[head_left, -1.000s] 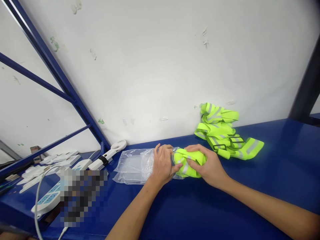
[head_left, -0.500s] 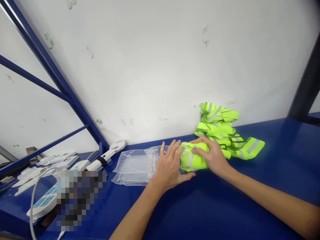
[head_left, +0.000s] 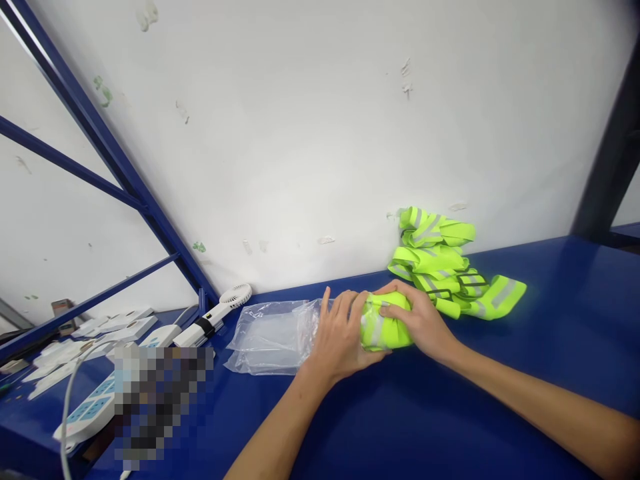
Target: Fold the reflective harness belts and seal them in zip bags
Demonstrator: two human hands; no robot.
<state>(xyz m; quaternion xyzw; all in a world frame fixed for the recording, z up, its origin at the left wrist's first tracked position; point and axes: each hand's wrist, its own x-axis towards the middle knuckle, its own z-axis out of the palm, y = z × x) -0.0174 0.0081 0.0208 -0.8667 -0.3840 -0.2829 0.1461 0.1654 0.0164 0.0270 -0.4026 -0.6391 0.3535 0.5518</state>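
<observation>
While between left and right hands, neon bundle in right's grip; clear bag in left's

A glossy blue tabletop runs along the wall, carrying clear plastic packaging laid flat near its middle and, to the right of that, a loose heap of yellow-green straps with grey stripes and dark buckles, piled close to the wall. Toward the left lie a white handheld fan, a white power strip with blue socket faces, and several flat white pieces.
</observation>
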